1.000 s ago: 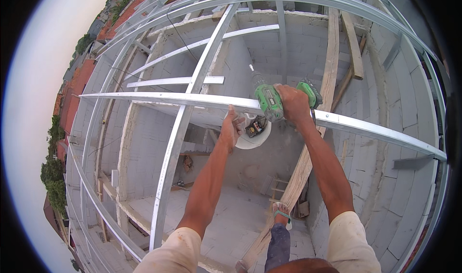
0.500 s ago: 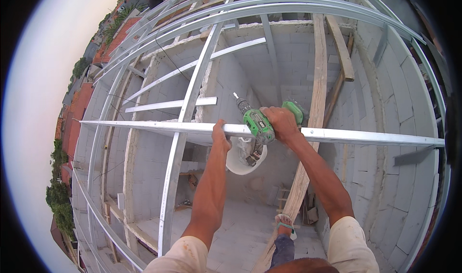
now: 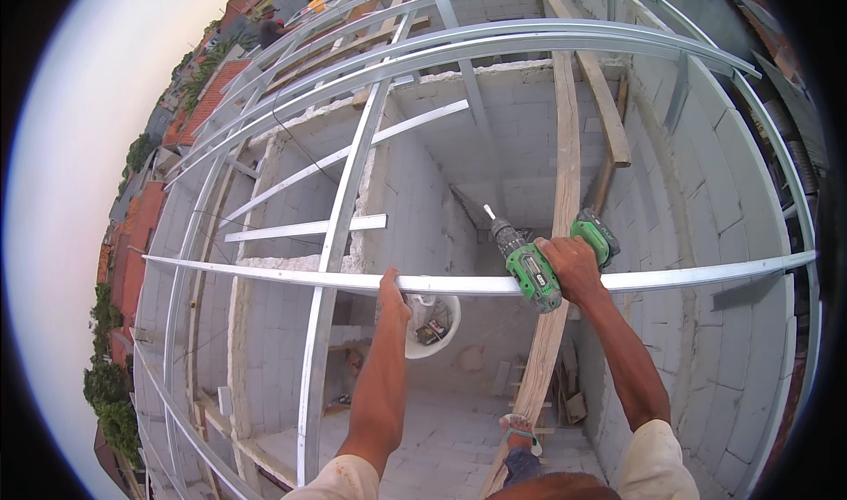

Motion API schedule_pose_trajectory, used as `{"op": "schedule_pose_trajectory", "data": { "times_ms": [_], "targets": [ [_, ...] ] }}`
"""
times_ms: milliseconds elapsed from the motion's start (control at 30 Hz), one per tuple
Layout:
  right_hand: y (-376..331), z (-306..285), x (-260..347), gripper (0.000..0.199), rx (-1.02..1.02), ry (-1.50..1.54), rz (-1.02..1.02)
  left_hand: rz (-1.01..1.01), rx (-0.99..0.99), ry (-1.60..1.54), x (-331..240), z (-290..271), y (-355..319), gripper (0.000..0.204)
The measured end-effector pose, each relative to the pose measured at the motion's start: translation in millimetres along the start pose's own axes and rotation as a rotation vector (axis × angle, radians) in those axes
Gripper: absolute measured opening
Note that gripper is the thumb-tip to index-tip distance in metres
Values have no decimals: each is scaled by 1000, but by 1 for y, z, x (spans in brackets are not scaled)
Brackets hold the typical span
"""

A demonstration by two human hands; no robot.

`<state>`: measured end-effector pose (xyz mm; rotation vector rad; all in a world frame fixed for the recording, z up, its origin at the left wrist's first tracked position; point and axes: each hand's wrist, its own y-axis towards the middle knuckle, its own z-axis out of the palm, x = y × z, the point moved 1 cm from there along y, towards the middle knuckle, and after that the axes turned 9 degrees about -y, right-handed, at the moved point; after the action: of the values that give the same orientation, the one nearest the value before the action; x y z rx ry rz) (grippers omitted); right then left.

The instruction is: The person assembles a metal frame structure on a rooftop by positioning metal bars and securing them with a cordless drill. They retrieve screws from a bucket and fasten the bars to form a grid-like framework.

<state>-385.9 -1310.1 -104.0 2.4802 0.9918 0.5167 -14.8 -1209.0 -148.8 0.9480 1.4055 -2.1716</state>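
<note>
While I watch from above: sandalled foot [image 3: 520, 431] on wooden plank [image 3: 554, 324] nearest. Left hand [image 3: 393, 290] clenched over horizontal steel rail [image 3: 688, 277]. Right hand [image 3: 573, 266] grasping green cordless drill [image 3: 529, 266], drill resting on same rail, bit tilted up-left. White bucket [image 3: 432, 326] just beneath rail, between both hands. Beyond: block walls [image 3: 706, 174], further steel frame members [image 3: 335, 244], red roofs [image 3: 207, 103] far left.

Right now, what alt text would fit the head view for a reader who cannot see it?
Seen from above, a person's right hand holds a green cordless drill over a long horizontal steel rail, while the left hand grips that rail. Below the metal roof frame lies an unroofed block-walled room, with a white bucket hanging under the rail.
</note>
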Motion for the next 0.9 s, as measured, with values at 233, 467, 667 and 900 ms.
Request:
{"op": "schedule_pose_trajectory", "data": {
  "times_ms": [233,467,667,900],
  "targets": [
    [-25,-2,-25,37,-54,112,126,3,-161,-80,-1,-13,28,27],
    [-17,-6,-33,35,40,63,169,-19,-494,58,5,25,18,36],
    [-12,-9,-36,32,138,80,176,1,-568,120,7,33,4,39],
    [-9,-4,-35,34,158,50,182,-21,-478,93,4,16,16,40]
  ]
}}
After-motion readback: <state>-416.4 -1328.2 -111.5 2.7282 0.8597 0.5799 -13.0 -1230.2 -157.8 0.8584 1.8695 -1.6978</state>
